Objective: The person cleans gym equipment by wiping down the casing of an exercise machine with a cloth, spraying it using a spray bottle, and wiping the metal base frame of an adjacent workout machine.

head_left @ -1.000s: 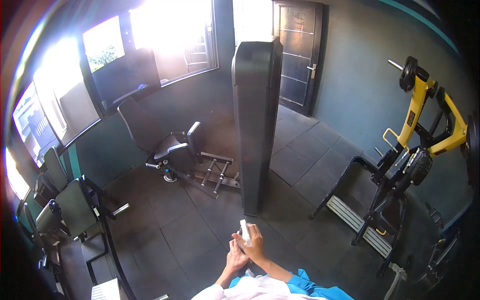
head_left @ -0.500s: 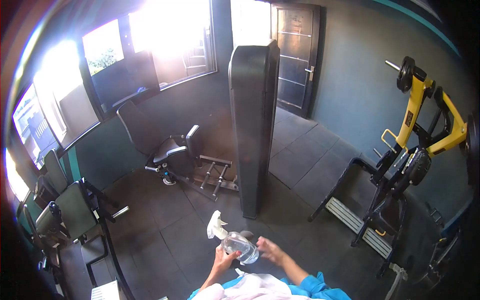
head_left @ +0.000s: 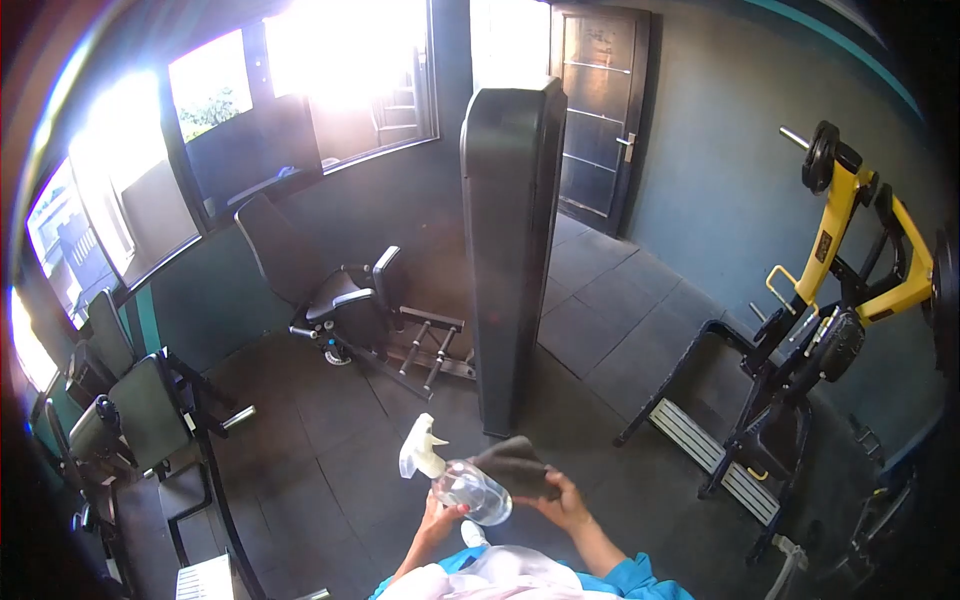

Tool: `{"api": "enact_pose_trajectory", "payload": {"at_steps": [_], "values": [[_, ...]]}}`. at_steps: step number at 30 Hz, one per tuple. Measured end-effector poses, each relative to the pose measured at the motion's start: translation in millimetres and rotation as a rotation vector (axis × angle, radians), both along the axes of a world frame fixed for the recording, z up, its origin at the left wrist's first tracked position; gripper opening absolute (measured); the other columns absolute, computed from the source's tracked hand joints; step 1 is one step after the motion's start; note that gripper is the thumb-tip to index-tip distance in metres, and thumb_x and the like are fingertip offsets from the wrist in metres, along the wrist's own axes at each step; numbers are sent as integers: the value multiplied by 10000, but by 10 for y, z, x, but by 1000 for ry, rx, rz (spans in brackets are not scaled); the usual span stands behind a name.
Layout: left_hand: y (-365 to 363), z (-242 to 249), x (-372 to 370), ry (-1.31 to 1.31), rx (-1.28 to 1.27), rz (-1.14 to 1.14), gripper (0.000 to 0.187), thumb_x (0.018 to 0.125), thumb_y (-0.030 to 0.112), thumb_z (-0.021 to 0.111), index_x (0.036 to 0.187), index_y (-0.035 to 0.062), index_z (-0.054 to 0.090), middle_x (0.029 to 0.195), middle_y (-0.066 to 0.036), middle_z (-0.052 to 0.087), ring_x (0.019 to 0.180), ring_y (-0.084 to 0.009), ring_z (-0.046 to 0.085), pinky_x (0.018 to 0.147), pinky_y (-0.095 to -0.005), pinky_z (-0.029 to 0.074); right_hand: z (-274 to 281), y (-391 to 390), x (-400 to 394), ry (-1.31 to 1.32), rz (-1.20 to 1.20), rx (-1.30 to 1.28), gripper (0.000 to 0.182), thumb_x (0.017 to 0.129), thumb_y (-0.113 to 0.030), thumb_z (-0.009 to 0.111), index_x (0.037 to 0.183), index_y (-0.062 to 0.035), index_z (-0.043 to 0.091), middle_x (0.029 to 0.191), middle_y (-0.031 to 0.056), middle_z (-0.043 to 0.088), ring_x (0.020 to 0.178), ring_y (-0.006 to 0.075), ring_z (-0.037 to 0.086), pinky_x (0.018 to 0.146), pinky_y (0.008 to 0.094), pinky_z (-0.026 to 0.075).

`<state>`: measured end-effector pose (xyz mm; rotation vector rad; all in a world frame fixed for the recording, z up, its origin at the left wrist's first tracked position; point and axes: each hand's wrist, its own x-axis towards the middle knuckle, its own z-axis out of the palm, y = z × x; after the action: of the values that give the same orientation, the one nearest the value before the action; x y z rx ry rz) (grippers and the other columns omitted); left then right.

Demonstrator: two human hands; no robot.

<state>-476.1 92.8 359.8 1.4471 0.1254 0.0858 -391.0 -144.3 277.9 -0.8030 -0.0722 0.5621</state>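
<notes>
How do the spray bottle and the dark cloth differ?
Look: the spray bottle has a clear body and white trigger head; the dark cloth is grey-black and opaque.
Shape: the spray bottle is rounded; the dark cloth is thin and flat.
Hold: the spray bottle is tilted in the left hand; the dark cloth extends from the right hand.
Shared: both are hand-held, close together in view; contact between them is unclear.

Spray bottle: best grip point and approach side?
Likely the neck under the white trigger head, coming from the picture's left: the spray bottle narrows there and leans that way, its trigger faces away, and the left hand holds it lower down.
</notes>
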Motion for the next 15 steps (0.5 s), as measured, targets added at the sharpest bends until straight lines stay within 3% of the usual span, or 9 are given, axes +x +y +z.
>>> {"api": "enact_pose_trajectory", "payload": {"at_steps": [1,3,6,7,8,10,11,13,15], "values": [[11,91,24,-53,5,59,997,586,521,734,1369,24,368,1136,-119,549,1036,-226,534,877,-351,434,650,46,126,259,52,286,432,841,-146,514,1257,-40,464,1215,177,532,1129,318,530,961,573,426],[63,72,41,-118,13,140,1071,590,562,721,1430,54,291,1224,-121,485,1103,-217,489,901,-334,406,841,59,366,9,-43,241,419,831,-110,503,1230,15,475,1181,172,546,1132,304,531,965,565,427],[207,-60,116,-203,-205,259,1052,590,535,742,1400,11,321,1371,-119,409,1232,-242,428,994,-355,375,1250,214,672,-201,-306,-225,504,795,-188,599,1208,85,505,1136,164,578,1122,224,531,955,305,415],[239,88,111,-202,-275,269,1025,582,504,766,1367,-10,352,1408,-122,383,1261,-254,413,1018,-383,376,1530,250,784,-479,-319,-572,527,793,-205,624,1179,136,508,1092,172,593,1117,211,526,947,289,403],[331,80,127,-203,-278,273,999,586,493,777,1349,-6,370,1415,-133,373,1258,-251,419,1017,-390,386,1733,318,890,-591,-295,-627,456,812,-236,627,1078,128,554,1013,160,615,1061,191,537,889,305,417],[488,22,175,-243,-244,291,988,588,511,777,1335,-3,384,1414,-139,376,1259,-251,420,1009,-395,398,2084,451,1158,-1124,-463,-896,321,838,-269,617,898,41,561,890,180,586,868,300,552,781,404,409],[574,8,197,-249,-241,320,978,589,519,777,1323,-2,393,1405,-148,384,1247,-260,436,1003,-398,407,2312,554,1241,-1282,-539,-983,291,843,-265,614,899,18,572,889,183,581,871,352,529,829,424,381],[746,54,233,-261,-229,341,966,617,523,759,1328,7,357,1388,-179,392,1224,-282,460,999,-405,411,2654,776,1521,-1595,-752,-1098,229,856,-268,599,883,-41,586,860,144,586,876,330,525,863,471,332],[971,3,273,-268,-237,364,984,629,541,749,1340,17,316,1372,-201,402,1209,-291,473,991,-413,418,2926,986,1814,-1736,-877,-1171,209,852,-271,602,855,-63,582,822,101,596,859,309,528,869,505,318]]}}
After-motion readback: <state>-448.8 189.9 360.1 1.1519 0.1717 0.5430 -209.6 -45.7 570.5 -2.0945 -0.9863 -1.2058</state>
